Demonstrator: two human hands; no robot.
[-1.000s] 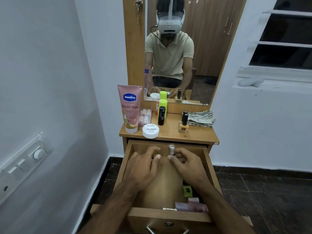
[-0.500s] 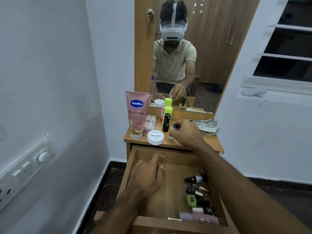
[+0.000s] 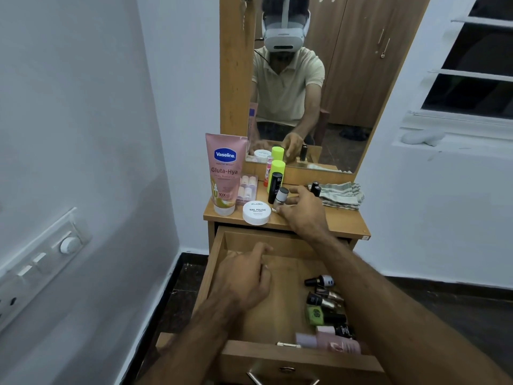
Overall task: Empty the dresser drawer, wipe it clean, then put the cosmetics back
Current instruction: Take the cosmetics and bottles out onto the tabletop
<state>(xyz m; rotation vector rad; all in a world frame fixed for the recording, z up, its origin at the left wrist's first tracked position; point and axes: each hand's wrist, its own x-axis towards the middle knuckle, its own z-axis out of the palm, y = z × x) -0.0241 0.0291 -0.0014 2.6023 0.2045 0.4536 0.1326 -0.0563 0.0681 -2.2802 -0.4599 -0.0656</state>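
Your right hand (image 3: 301, 211) at frame centre pinches a small grey-capped bottle (image 3: 280, 198) onto the dresser top (image 3: 341, 225). Set it upright beside the black tube (image 3: 274, 187), then let go. Your left hand (image 3: 244, 279), loosely curled, holds nothing over the drawer (image 3: 277, 309) below.

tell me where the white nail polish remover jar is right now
In the head view, the white nail polish remover jar sits at the dresser top's front edge, between the Vaseline tube and the right hand.
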